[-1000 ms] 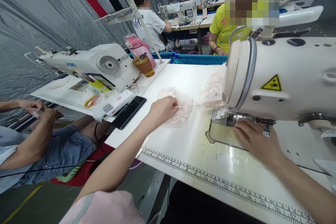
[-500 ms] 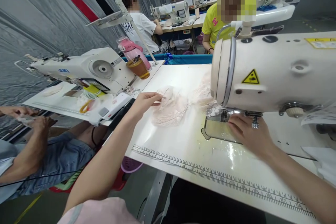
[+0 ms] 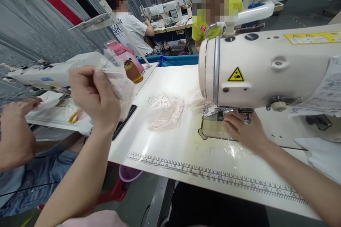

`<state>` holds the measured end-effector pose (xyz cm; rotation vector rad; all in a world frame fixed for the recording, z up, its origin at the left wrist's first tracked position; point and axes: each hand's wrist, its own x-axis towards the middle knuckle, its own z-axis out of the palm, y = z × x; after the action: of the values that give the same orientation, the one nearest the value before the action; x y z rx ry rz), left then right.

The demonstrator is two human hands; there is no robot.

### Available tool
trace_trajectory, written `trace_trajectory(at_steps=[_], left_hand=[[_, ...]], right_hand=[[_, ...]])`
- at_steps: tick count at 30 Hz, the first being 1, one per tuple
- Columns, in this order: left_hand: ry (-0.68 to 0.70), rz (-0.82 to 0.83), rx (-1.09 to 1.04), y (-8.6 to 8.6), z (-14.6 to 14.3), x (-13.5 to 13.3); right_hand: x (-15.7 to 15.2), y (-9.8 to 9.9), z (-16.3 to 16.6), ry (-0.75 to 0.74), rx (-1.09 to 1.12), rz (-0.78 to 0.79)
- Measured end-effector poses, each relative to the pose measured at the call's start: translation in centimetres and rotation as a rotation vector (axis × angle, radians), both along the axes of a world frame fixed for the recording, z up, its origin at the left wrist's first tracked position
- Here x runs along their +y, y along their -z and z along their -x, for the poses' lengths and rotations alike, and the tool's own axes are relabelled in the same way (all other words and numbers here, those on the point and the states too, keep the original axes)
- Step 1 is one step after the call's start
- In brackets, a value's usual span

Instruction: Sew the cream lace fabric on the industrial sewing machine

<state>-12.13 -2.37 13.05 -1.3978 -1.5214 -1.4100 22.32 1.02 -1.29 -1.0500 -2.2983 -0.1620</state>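
Observation:
My left hand [image 3: 94,95] is raised at the left, thumb and fingers pinched on a sheer pale lace piece [image 3: 121,90] that hangs from them. More pale pink lace pieces [image 3: 166,111] lie flat on the white table, and some lace [image 3: 195,95] trails toward the needle area of the sewing machine [image 3: 255,67]. Beside the presser foot [image 3: 221,113], my right hand [image 3: 245,127] has its fingers curled together under the machine head. Their tips are partly hidden, and I cannot make out what is in them.
A printed ruler [image 3: 213,175] runs along the table's front edge. At the back left stand a pink bottle [image 3: 128,55] and an amber jar [image 3: 133,71]. Another sewing machine [image 3: 53,72] is at the left, near a co-worker's arm [image 3: 16,131]. Other people sit behind.
My left hand has lifted off the table and moved left with a lace piece in its pinch. My right hand stays by the presser foot. The view has shifted slightly.

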Motion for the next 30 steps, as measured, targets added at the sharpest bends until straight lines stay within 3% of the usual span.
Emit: trace_trajectory(at_steps=[2, 6, 9, 11, 14, 16, 19, 23, 30], left_hand=[[0.191, 0.237, -0.045, -0.5, -3.1, -1.8], [0.539, 0.782, -0.394, 0.0, -8.5, -3.5], [0.769, 1.097, -0.262, 2.5, -11.1, -1.5], [0.780, 1.188, -0.037, 4.9, -12.3, 0.2], [0.621, 1.005, 0.343, 8.1, -13.6, 0.9], [0.642, 0.827, 0.552, 9.6, -14.3, 0.1], [0.652, 0.708, 0.755, 11.1, -15.1, -1.6], [0.625, 0.705, 0.780, 12.4, -15.5, -2.0], [0.674, 0.697, 0.723, 12.7, -14.7, -0.5]], right_hand=[[0.2, 0.1, 0.0, 0.014, -0.063, -0.038], [0.5, 0.0, 0.1, 0.011, -0.015, -0.021], [0.6, -0.4, 0.1, 0.051, 0.042, 0.046], [0.6, -0.6, 0.1, 0.086, 0.073, 0.099], [0.6, -0.5, -0.1, 0.096, 0.107, 0.121], [0.6, -0.3, -0.2, 0.074, 0.131, 0.084], [0.5, -0.3, -0.2, -0.018, 0.121, -0.048], [0.1, -0.3, -0.1, -0.056, -0.050, -0.164], [-0.7, -0.2, 0.1, 0.027, -0.316, 0.004]])
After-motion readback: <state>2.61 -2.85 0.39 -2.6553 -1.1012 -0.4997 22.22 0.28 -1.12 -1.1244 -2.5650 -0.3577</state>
